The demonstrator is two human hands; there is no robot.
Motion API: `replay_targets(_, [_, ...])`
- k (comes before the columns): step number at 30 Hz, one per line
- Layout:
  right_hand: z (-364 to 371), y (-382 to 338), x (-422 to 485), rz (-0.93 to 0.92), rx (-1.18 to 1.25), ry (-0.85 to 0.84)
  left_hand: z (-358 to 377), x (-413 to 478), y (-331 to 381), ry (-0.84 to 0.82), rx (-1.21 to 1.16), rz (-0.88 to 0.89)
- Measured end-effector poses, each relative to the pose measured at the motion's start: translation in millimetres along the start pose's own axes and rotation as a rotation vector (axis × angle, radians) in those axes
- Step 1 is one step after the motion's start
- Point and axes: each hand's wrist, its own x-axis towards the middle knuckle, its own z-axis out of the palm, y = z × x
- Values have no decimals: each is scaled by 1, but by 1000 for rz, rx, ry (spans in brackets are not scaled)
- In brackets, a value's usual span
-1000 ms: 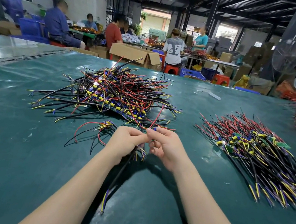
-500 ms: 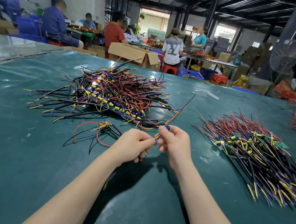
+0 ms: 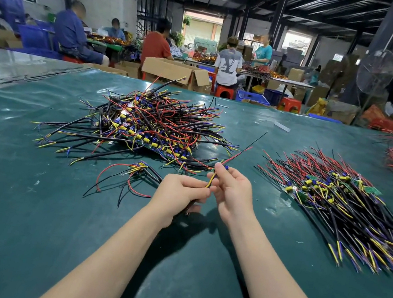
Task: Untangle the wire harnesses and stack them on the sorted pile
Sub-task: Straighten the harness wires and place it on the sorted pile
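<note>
Factory assembly hall — seated workers (image 3: 78, 34), cartons (image 3: 176, 73), wire heaps (image 3: 152, 127).

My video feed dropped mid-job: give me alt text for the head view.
Two bare hands hold one wire harness over a green table: the left hand grips it, the right hand pinches its yellow wires, red and black leads pointing away. A tangled pile lies ahead left, the sorted pile right.

Past your green table (image 3: 27, 213), an open cardboard box (image 3: 176, 73) sits beside a seated worker in a red shirt (image 3: 155, 47). A pedestal fan (image 3: 376, 71) stands far right.
</note>
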Motion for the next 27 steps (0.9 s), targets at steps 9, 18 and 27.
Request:
replay_targets(9, [-3, -6, 1, 59, -86, -57, -2, 0, 4, 43, -36, -15])
replay_targets(18, [-2, -4, 0, 57, -125, -92, -1, 2, 5, 123, 82, 36])
replay_targets(27, [0, 2, -1, 208, -133, -103, -4, 3, 7, 175, 17, 52])
